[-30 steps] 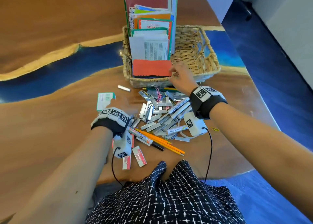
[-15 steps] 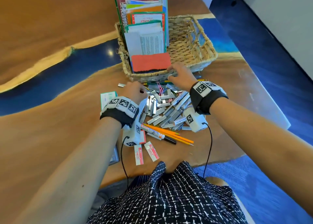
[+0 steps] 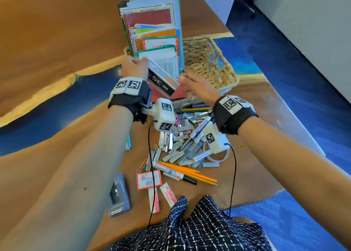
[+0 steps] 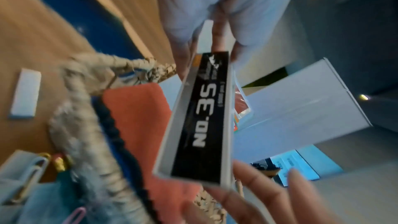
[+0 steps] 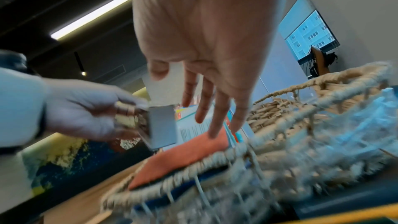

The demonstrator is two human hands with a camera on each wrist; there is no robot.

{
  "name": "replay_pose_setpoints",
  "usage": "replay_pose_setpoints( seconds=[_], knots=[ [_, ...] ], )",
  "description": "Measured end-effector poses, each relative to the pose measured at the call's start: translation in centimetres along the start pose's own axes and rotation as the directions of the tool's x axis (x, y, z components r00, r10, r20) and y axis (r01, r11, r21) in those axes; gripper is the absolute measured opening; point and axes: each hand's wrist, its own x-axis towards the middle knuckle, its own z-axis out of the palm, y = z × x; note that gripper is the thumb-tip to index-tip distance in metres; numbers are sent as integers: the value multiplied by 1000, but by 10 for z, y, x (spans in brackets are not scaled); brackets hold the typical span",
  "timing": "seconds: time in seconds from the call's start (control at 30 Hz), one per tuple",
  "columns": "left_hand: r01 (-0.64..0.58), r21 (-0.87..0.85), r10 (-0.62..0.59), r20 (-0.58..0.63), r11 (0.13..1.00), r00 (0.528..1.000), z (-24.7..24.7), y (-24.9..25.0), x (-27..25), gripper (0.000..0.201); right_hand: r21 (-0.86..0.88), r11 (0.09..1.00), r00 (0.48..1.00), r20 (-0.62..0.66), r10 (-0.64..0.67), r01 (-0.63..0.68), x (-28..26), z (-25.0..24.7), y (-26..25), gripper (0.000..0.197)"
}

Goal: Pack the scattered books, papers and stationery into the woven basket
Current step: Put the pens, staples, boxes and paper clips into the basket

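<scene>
My left hand [image 3: 135,68] grips one end of a long white staple box [image 3: 163,80] with a black "No.35" label, held tilted above the front rim of the woven basket [image 3: 214,66]. The left wrist view shows the staple box [image 4: 204,117] pinched at its far end. My right hand [image 3: 191,83] is open with spread fingers [image 5: 215,108] at the box's near end; whether they touch it I cannot tell. Books and papers [image 3: 153,34] stand upright in the basket's left half, behind an orange-red sheet [image 4: 140,117].
On the wooden table [image 3: 47,41] lie several loose staple strips [image 3: 182,146], orange pencils [image 3: 191,172], a marker [image 3: 174,174], a red-edged card [image 3: 149,179], eraser packs [image 3: 168,193] and a grey stapler [image 3: 119,195]. The table's edge runs along the right.
My left hand left the pile and rose with the staple box to the basket's front. My right hand lifted off the basket rim toward the box's end.
</scene>
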Motion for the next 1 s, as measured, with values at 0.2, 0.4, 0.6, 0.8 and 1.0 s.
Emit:
replay_pose_setpoints(
  seconds=[0.2, 0.4, 0.6, 0.8, 1.0],
  knots=[
    [231, -232, -232, 22, 945, 972, 14, 6, 36, 63, -190, 974, 992, -20, -125, 119, 40, -12, -15, 40],
    [192, -66, -187, 79, 979, 979, 20, -8, 51, 27, -314, 945, 991, -66, -119, 93, 79, -14, -5, 31],
    [-76, 403, 8, 168, 912, 986, 27, -30, 49, 18, -372, 928, 999, -30, -24, 11, 93, 3, 20, 33],
    [-266, 404, 129, 335, 875, 934, 32, -48, 40, 61, -323, 946, 996, -89, -9, -21, 93, 10, 22, 35],
    [-274, 363, 185, 262, 890, 947, 36, -51, 40, 47, -347, 936, 994, 66, 85, -57, 86, 10, 29, 56]
  ],
)
